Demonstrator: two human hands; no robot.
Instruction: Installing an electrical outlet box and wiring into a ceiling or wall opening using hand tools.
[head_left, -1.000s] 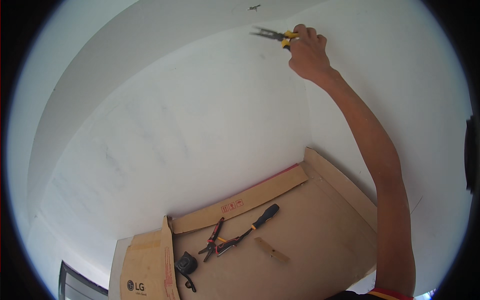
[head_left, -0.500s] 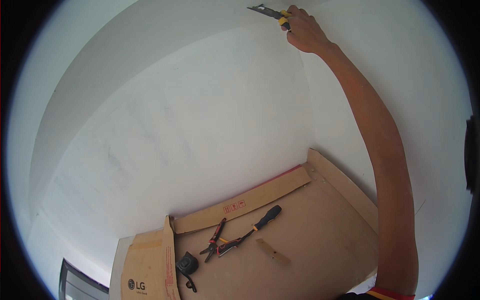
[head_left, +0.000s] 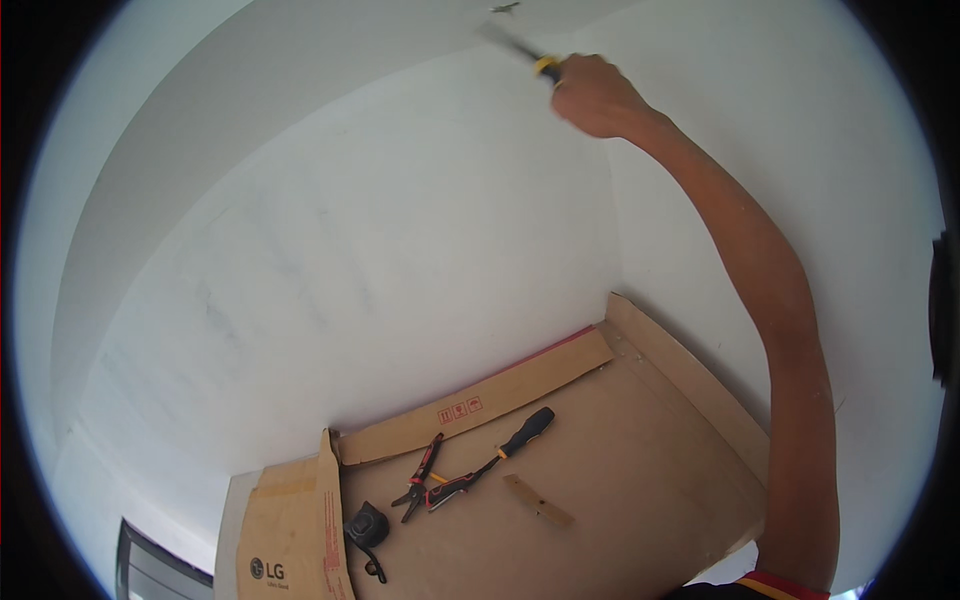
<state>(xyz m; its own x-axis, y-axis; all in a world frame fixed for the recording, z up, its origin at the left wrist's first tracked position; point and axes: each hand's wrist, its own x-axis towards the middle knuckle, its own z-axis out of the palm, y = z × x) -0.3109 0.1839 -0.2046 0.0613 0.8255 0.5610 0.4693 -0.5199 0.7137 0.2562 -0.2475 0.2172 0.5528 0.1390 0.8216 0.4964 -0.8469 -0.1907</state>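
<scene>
High up near the ceiling, my right hand (head_left: 598,95) is closed round the yellow-and-black handle of a bladed hand tool (head_left: 520,46). Its long, narrow grey blade points up to the left and is smeared by motion, so the exact kind of tool is unclear. Just above the blade tip, apart from it, a small ragged hole (head_left: 505,8) shows in the white ceiling (head_left: 400,50). My right arm reaches up along the right side. My left hand is out of view.
Below, an opened cardboard box (head_left: 640,450) lies against the wall (head_left: 420,250). On it are red-and-black pliers (head_left: 424,478), a black-handled screwdriver (head_left: 525,432), a folded red-and-black tool (head_left: 452,490), a black tape measure (head_left: 367,523) and a brown strip (head_left: 538,501).
My right hand has come down a little from the ceiling, drawing the blade away from the hole. The view has shifted slightly.
</scene>
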